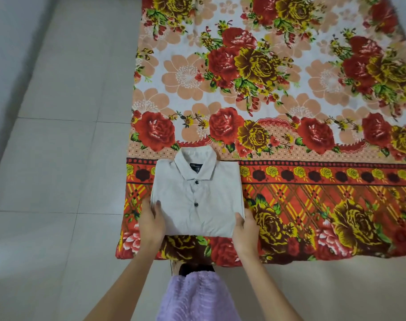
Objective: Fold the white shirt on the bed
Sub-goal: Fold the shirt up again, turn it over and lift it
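The white shirt (197, 195) lies folded into a compact rectangle near the front left corner of the bed, collar pointing away from me and two dark buttons showing down its front. My left hand (152, 222) grips the shirt's near left corner, thumb on top and fingers underneath. My right hand (245, 230) holds the near right corner the same way. Both hands sit at the shirt's lower edge, one on each side.
The bed carries a floral sheet (290, 100) in red, yellow and peach, stretching far back and to the right. Pale tiled floor (58, 158) runs along the bed's left side and in front. My lilac garment (195, 297) hangs below, against the bed's front edge.
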